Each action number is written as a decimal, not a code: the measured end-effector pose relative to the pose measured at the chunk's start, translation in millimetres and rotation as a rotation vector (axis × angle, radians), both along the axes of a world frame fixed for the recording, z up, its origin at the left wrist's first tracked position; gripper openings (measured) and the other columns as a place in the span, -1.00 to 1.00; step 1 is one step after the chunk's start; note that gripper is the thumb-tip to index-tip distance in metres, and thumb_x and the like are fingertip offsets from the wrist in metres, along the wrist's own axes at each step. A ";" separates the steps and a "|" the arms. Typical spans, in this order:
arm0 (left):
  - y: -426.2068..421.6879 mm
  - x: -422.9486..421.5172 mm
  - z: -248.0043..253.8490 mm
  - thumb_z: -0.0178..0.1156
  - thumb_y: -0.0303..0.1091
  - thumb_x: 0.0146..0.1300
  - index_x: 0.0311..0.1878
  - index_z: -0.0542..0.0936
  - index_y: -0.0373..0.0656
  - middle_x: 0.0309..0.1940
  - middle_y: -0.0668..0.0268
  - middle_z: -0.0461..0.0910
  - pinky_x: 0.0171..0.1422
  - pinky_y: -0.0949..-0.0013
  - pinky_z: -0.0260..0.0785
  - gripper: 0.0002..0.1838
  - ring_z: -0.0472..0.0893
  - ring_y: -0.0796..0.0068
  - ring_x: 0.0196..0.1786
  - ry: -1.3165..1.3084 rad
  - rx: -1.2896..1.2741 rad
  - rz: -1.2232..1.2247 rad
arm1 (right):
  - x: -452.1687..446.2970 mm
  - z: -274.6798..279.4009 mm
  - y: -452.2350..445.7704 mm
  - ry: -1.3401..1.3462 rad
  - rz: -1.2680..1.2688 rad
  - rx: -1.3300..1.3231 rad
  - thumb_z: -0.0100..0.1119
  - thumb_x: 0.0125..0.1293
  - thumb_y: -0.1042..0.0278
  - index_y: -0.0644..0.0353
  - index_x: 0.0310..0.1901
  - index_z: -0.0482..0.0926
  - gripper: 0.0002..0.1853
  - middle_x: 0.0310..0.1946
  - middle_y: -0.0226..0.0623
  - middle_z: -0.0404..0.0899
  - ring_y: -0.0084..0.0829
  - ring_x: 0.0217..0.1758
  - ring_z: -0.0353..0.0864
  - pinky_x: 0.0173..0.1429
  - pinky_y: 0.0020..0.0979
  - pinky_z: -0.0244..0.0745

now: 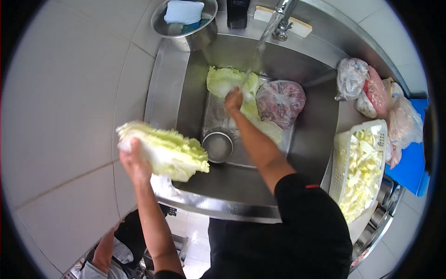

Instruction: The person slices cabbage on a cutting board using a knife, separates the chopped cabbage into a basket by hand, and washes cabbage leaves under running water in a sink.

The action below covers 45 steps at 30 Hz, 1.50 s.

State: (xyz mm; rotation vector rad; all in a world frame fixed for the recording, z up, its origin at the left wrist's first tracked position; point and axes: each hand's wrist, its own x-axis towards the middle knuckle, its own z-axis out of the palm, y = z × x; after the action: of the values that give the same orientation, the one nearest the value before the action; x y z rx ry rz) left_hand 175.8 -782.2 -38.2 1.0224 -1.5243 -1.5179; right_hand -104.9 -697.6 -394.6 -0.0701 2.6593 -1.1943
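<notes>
Several layered cabbage leaves (169, 151) are gripped at their pale base by my left hand (135, 162), out over the sink's left front corner. My right hand (233, 100) is down inside the metal sink (306, 153), beside the stream of water from the faucet (282, 30), with its fingers bunched; whether it holds anything is hidden. Loose cabbage leaves (223, 81) lie on the sink floor around that hand. To their right rests a clear bag of dark red contents (280, 103). A round metal drain piece (217, 147) sits nearer the front.
A metal pot (200, 39) holding a sponge (184, 12) stands at the back left, near a dark bottle (237, 14). Right of the sink are plastic bags (351, 76) and a white basket (340, 160) of cut cabbage. Another person's arm (103, 251) shows at lower left.
</notes>
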 end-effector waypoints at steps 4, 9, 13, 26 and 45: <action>2.4 -20.8 -24.0 0.26 -0.11 0.34 0.14 0.50 -0.24 -0.15 0.36 0.60 -0.02 0.47 0.43 -0.54 0.56 0.60 -0.14 0.055 0.095 -0.159 | -95.6 67.6 19.9 0.274 0.378 -0.008 0.07 0.31 0.23 0.16 -0.09 0.57 -0.75 -0.24 0.11 0.61 0.12 -0.19 0.60 -0.07 -0.04 0.50; 18.1 -71.4 -25.0 0.29 -0.02 0.30 0.01 0.53 -0.21 -0.21 0.39 0.61 -0.13 0.47 0.48 -0.55 0.57 0.64 -0.24 0.157 0.215 -0.344 | -128.0 246.8 22.9 0.343 0.876 0.286 0.08 0.36 0.05 0.15 -0.19 0.61 -0.69 -0.17 -0.03 0.63 0.04 -0.13 0.61 -0.06 -0.06 0.49; 25.8 -123.6 -43.2 0.27 -0.06 0.33 0.07 0.53 -0.18 -0.16 0.42 0.61 -0.07 0.51 0.45 -0.57 0.56 0.67 -0.19 0.154 0.268 -0.530 | -118.6 313.6 32.6 0.430 1.058 0.280 0.21 0.28 0.11 0.16 -0.23 0.64 -0.73 -0.18 -0.08 0.67 -0.01 -0.05 0.63 0.07 -0.09 0.50; 64.0 -207.7 -24.4 0.21 -0.15 0.38 0.14 0.53 -0.32 0.07 0.33 0.57 0.03 0.46 0.44 -0.56 0.56 0.63 -0.07 0.162 0.249 -0.814 | -89.7 401.5 90.9 0.217 1.016 -0.042 0.21 0.08 0.48 0.22 -0.17 0.68 -0.76 -0.32 -0.01 0.69 -0.19 -0.23 0.69 -0.12 -0.28 0.54; 12.5 -34.7 -21.7 0.30 -0.13 0.30 0.09 0.46 -0.28 -0.12 0.28 0.58 0.02 0.40 0.47 -0.53 0.59 0.50 -0.12 0.054 0.254 -0.229 | -43.0 34.0 70.9 0.031 0.633 0.620 0.26 0.23 0.14 0.21 0.12 0.44 -0.51 0.14 0.06 0.34 0.06 0.17 0.45 0.21 0.00 0.43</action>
State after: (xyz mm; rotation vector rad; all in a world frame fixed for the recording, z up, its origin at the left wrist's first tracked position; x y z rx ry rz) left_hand 141.1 -769.7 -60.0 0.9628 -1.4763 -1.9227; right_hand -147.9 -626.7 -360.5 -0.7503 2.5866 -0.1690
